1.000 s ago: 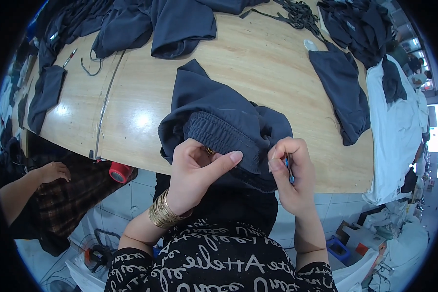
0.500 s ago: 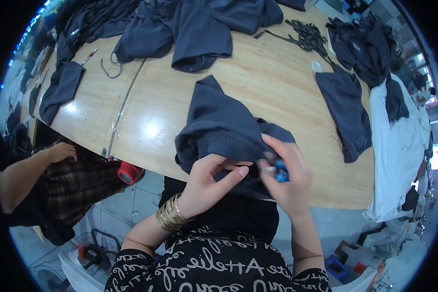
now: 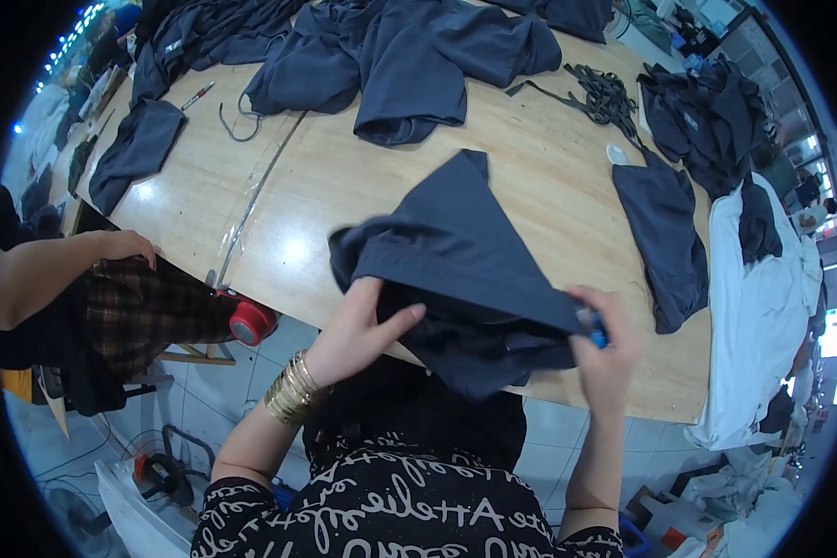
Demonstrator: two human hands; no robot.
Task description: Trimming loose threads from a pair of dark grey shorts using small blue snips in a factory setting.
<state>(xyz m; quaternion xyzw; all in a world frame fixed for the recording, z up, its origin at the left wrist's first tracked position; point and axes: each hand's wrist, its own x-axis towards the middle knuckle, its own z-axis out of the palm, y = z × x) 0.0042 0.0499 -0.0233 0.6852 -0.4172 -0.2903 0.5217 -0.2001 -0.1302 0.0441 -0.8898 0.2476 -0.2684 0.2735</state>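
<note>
A dark blue-grey garment [image 3: 465, 246] with a gathered elastic edge is stretched between my hands at the table's near edge. My left hand [image 3: 355, 333] has its fingers tucked inside the gathered opening, the thumb lying along the near side. At the other end, my right hand [image 3: 612, 349] pinches the garment's edge. A small blue tool [image 3: 598, 327] sits in the right palm, mostly hidden by the fingers, so its kind does not show. Part of the cloth hangs down over the table edge towards my lap.
On the wooden table [image 3: 279, 214] lie more dark garments [image 3: 409, 84], a tangle of dark cords [image 3: 604, 98], a folded dark piece [image 3: 665, 237] and a pen [image 3: 198, 95]. White cloth [image 3: 749, 325] drapes the right end. A co-worker's hand [image 3: 128, 245] rests at left, near a red round object [image 3: 249, 322].
My right hand has moved right and slightly down, pulling the garment's edge out wide. My left hand has shifted a little left, its fingers now deeper in the opening. The view has shifted slightly.
</note>
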